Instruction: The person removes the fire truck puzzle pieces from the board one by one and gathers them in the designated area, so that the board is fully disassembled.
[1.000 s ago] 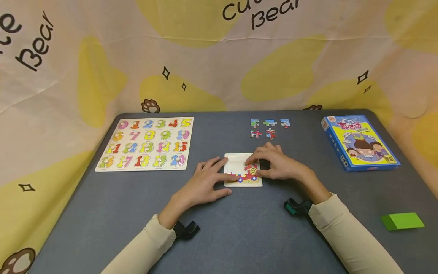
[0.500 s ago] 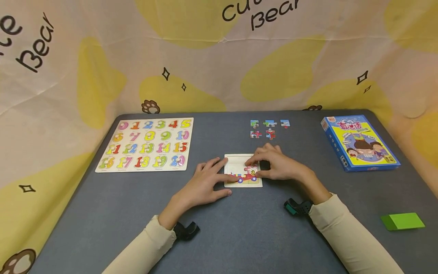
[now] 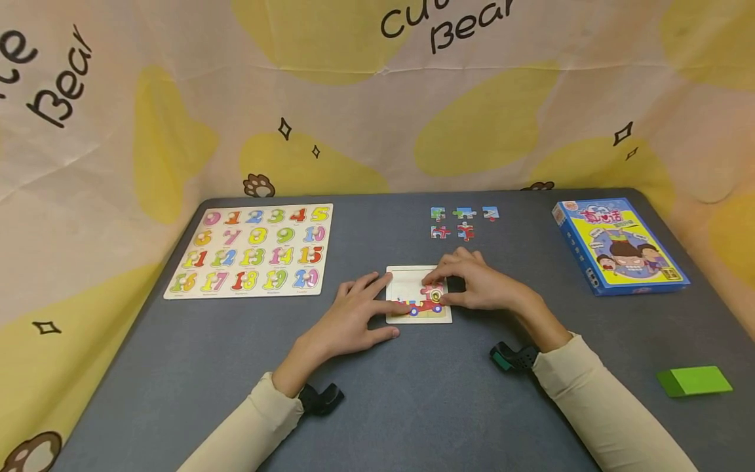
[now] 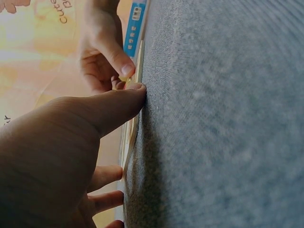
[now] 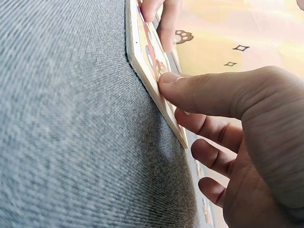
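Observation:
A small white puzzle board lies flat before me, its lower part filled with pieces showing a red vehicle on blue wheels. My right hand pinches a red puzzle piece with a yellow round mark between thumb and index finger, at the board's right side. In the right wrist view the thumb presses down near the board's edge while the other fingers curl loosely. My left hand spreads straight fingers over the board's left part, one fingertip touching the lower pieces. Its thumb reaches to the near edge in the left wrist view.
Several loose puzzle pieces lie in two rows beyond the board. A number puzzle board is at the left, a blue and yellow box at the right. A green block sits near the right edge of the grey table.

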The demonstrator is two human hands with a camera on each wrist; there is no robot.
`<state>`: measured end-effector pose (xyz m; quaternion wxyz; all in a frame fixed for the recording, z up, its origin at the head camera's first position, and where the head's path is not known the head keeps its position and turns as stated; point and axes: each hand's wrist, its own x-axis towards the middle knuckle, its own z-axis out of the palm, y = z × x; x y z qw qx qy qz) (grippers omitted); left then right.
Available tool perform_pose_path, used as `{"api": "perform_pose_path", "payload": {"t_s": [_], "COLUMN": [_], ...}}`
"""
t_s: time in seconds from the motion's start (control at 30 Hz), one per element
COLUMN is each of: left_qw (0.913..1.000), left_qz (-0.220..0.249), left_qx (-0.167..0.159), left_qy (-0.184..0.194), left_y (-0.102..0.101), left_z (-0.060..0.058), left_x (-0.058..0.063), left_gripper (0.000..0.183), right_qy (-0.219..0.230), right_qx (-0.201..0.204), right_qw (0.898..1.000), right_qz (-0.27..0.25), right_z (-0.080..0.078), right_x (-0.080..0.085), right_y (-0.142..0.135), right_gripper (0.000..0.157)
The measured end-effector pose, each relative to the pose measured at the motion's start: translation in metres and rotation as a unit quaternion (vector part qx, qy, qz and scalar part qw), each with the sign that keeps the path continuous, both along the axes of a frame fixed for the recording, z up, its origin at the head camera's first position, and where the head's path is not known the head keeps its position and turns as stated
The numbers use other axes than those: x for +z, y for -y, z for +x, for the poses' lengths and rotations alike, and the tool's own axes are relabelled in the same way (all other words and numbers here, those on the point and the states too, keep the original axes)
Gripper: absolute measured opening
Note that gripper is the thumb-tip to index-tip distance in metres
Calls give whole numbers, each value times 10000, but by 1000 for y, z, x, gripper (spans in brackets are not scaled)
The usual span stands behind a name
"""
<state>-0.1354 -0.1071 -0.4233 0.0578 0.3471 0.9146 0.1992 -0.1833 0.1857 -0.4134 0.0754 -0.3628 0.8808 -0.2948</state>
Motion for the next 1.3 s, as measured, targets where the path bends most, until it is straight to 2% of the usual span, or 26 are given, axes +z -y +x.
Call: {"api": "perform_pose_path", "payload": {"t_s": [0.5, 0.73, 0.97, 1.3], "left_qw": [10000, 10000, 10000, 10000], "left_qz": [-24, 0, 9, 40], "left_qx": [19, 8, 41, 17], "left_qy": [36, -36, 17, -18], "left_y": [1, 1, 1, 0], "left_z": [1, 1, 1, 1], "left_x": [0, -2, -2, -1], "left_gripper": [41, 41, 42, 41], "right_qy": [66, -45, -32, 207], "right_qx": [-174, -347, -498, -990], "right_qw": [9996, 9991, 9983, 9941], "right_qz": [-217, -253, -306, -396], "right_z": [-7, -11, -17, -25], "right_x": [-7, -9, -11, -9], "right_y": [-7, -15, -27, -56], "right_gripper": [39, 37, 37, 38]}}
